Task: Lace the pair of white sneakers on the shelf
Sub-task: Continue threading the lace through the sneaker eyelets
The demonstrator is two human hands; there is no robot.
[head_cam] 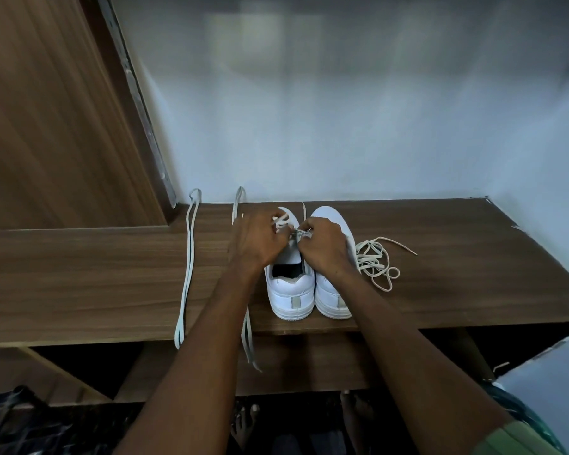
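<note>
Two white sneakers stand side by side on the wooden shelf (440,274), heels toward me. Over the left sneaker (289,290), my left hand (255,243) pinches a white lace at the eyelets. My right hand (324,247) grips the other part of that lace (301,234) just above the tongue. Most of the right sneaker (334,221) is hidden under my right hand and wrist; its toe and heel show. The lacing under my fingers cannot be made out.
A loose cream lace (376,261) lies tangled right of the shoes. Two long pale laces, one at the left (188,267) and one nearer the shoes (237,205), stretch from the back wall over the shelf's front edge. A wooden panel rises at the left. My bare feet show below.
</note>
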